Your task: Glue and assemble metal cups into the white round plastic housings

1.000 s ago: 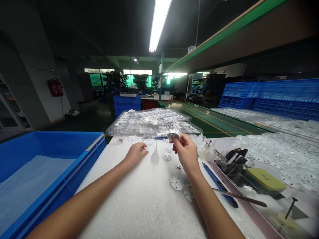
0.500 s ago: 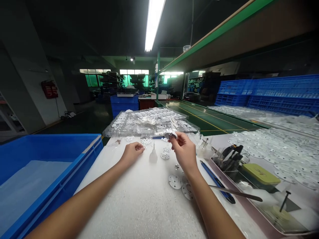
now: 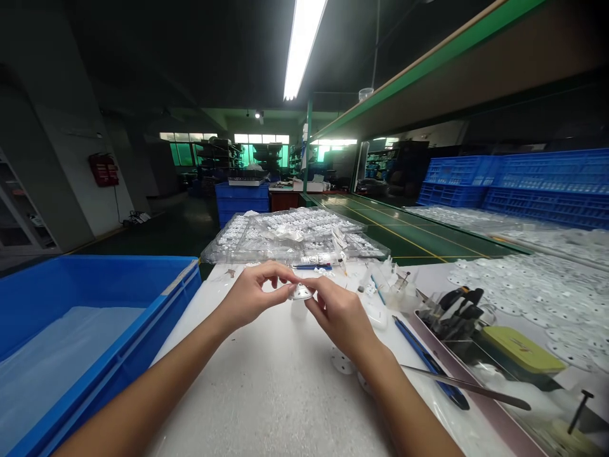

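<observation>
Between my hands, above the white work surface (image 3: pixel 266 381), is a small round white-and-silver disc (image 3: pixel 301 292) with holes in it. My right hand (image 3: pixel 341 312) pinches its right edge with thumb and fingers. At the left edge, the thumb and index finger of my left hand (image 3: pixel 254 293) close on the disc; any small piece between those fingertips is hidden. A translucent bottle (image 3: pixel 299 310) shows faintly just below the disc, mostly covered. Beneath my right wrist lies a flat white disc with holes (image 3: pixel 341 362), and part of another is behind the forearm.
A blue bin (image 3: pixel 185 292) stands at left. Plastic trays of small white parts (image 3: pixel 304 222) lie ahead. To the right are a blue cutter knife (image 3: pixel 428 358), a metal blade-like tool (image 3: pixel 476 384), a tool tray (image 3: pixel 419 317), a yellow-green lid (image 3: pixel 523 349) and many white discs (image 3: pixel 514 285).
My right hand has brought the disc left and lower, and my left hand has moved right to meet it. The view has turned slightly left.
</observation>
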Demonstrator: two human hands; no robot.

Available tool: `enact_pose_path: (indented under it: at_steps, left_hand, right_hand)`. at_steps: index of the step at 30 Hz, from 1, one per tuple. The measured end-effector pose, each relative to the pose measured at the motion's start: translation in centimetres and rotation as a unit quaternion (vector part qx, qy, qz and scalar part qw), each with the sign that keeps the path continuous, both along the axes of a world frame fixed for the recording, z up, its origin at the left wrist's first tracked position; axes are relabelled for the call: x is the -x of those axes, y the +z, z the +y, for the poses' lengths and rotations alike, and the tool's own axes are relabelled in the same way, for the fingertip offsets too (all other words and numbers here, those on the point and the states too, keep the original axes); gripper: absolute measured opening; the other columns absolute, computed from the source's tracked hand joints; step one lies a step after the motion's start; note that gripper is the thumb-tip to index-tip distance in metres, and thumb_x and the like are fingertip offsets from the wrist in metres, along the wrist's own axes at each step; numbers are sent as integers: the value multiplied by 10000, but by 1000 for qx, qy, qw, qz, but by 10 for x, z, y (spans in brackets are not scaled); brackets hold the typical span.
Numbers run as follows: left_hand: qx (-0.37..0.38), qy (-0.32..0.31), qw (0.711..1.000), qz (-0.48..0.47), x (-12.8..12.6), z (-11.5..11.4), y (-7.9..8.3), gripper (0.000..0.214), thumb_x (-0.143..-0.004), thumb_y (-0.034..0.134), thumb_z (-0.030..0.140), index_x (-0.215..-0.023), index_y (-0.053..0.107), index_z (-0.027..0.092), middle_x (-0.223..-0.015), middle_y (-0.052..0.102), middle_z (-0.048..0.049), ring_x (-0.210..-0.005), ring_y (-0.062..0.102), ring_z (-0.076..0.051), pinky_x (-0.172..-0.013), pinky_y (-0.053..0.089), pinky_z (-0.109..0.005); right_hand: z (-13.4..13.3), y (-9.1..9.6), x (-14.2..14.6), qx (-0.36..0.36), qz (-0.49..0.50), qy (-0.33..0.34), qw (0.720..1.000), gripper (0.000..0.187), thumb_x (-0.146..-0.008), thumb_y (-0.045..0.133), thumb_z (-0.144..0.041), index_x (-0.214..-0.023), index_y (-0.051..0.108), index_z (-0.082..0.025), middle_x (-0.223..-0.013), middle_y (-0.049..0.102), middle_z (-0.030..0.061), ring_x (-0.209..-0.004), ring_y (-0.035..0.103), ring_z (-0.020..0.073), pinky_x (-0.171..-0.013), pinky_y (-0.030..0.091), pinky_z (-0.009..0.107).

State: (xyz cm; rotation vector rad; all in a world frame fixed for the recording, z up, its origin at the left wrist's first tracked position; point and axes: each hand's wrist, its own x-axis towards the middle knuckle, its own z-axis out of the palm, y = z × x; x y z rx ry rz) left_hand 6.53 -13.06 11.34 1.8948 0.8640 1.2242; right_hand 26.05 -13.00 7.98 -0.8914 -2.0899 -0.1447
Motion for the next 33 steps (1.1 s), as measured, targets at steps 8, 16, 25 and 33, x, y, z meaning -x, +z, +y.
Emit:
enact_pose_path:
  at_steps: [8, 16, 25, 33]
  left_hand:
    - [-26, -25, 997, 74, 4, 3, -2, 118, -833, 636, 279, -905, 713, 227, -940, 638, -38, -849, 539, -155, -692, 387, -259]
    - [-11, -17, 995, 95, 0, 5, -6, 129, -837, 596, 219, -879, 717, 236, -937, 617, -13, -770, 520, -112, -640, 375, -225]
    - [-46, -3, 991, 124, 2, 6, -10, 133, -859, 587, 267, -945, 688, 251, -966, 604, -14, -829, 547, -129, -673, 415, -229]
    - [-170, -31, 977, 123, 1, 9, -25, 212, -826, 580, 122, -1014, 604, 217, -958, 606, -15, -877, 563, -137, -798, 444, -260]
  right_hand:
    - [1, -4, 0, 18, -30, -16, 999, 173, -870, 487, -122, -1013, 561, -184, -888, 644, 32, -579, 547, 131, -547, 377, 246]
    - [3, -5, -1, 39, -53, -36, 997, 160, -851, 504, -107, -983, 558, -181, -870, 637, 27, -596, 553, 136, -558, 368, 247]
    - [3, -6, -1, 76, -11, -31, 997, 86, -829, 509, -125, -884, 548, -179, -769, 594, 6, -578, 508, 131, -556, 349, 245]
    - [1, -3, 4, 188, 86, 17, 978, 125, -783, 515, -118, -836, 583, -209, -668, 541, -28, -590, 500, 126, -567, 370, 239]
